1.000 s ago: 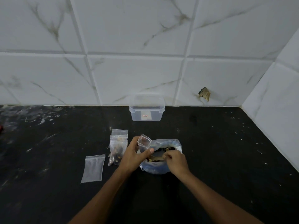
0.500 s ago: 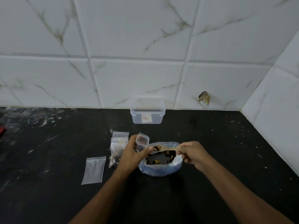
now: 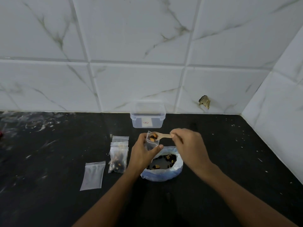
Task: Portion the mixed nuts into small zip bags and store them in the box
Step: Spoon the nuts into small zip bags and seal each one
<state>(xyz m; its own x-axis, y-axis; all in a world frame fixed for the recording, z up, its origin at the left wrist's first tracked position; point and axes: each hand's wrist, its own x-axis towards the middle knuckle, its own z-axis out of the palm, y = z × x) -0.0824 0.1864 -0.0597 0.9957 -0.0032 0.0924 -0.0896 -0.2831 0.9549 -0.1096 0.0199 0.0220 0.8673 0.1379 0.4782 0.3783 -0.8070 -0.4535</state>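
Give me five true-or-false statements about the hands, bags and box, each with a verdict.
1. The right hand holds a spoon of nuts over a small bag. True.
2. The left hand is empty. False: it grips that small bag.
3. The box has filled bags in it. False: none show inside; the filled bags lie on the counter.
4. An empty bag lies left of the filled ones. True.
5. The big nut bag is sealed. False: it's open.

White tiles (image 3: 139, 86) (grey-veined marble) back a black, white-flecked counter (image 3: 229, 161); the spoon (image 3: 161, 136) is pale tan.
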